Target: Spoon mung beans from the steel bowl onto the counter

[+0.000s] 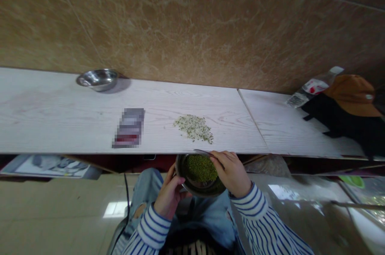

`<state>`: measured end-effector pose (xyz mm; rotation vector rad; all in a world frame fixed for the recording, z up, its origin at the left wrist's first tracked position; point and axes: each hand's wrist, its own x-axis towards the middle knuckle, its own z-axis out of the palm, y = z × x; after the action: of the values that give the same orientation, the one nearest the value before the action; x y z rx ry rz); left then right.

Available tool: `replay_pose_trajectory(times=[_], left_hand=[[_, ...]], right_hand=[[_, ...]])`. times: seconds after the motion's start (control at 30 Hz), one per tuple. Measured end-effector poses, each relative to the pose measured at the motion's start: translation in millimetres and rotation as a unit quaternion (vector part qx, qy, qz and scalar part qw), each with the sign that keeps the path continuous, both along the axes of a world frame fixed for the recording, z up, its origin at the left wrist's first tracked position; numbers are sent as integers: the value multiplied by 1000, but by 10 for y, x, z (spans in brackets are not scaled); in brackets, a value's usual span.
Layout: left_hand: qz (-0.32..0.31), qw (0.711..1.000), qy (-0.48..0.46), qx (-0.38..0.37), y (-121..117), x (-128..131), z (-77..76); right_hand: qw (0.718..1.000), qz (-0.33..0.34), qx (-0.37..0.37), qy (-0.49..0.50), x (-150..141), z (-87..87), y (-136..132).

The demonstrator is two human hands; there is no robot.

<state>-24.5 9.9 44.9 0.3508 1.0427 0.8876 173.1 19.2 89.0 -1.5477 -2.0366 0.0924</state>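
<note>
My left hand [172, 193] grips the left side of a round metal bowl [200, 193], its thumb over the rim. Inside the bowl lie many small green beans [201, 168], which look like mung beans. The bowl is held over my lap, just below the table's front edge. In my right hand [231, 171] is a spoon [202, 152], seen nearly edge-on above the bowl's far rim; the hand hides its handle. Beyond the bowl, a loose spread of white grains mixed with green beans [194, 127] covers a patch of the tabletop.
The white wood-grain table [75, 122] runs along a brown marbled wall [150, 22]. An empty metal bowl [98, 80] stands at the back left, with a blurred-out flat object [129, 128] nearer. To the right are a plastic bottle [315, 86], a brown cap [353, 94] and black cloth [333, 116].
</note>
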Motion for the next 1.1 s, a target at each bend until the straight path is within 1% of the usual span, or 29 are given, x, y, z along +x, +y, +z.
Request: replay_pose_trajectory(times=[0.07,0.13,0.23,0.43,0.57,0.77,0.87,0.97,1.03,1.1], left_hand=[[-1,1000,-1,-4,-3,2,-11],[-1,1000,0,-7,1,0,-12],[1,1000,2,-8,16,-3,0],[1,1000,-5,-15,14,2,26],[10,1000,-8,-11,6,0,40],[11,1000,-6,-12,30,-16,53],[15,1000,2,-12,37,-15,65],[17,1000,8,-15,37,0,78],[15,1000,9,-17,37,12,83],[16,1000,14,-19,36,19,80]], right_hand=[[1000,3,1,2,41,12,-18],[1000,-12,5,2,112,19,-7],[999,-35,-6,1,242,19,78],[998,-19,-54,-22,391,15,385],[997,-11,-78,-21,392,23,606],[997,9,-82,-13,348,36,872],[997,20,-80,-6,344,60,896],[998,13,-62,12,386,100,847],[998,-8,-52,17,440,118,807],[998,-47,-49,8,503,114,781]])
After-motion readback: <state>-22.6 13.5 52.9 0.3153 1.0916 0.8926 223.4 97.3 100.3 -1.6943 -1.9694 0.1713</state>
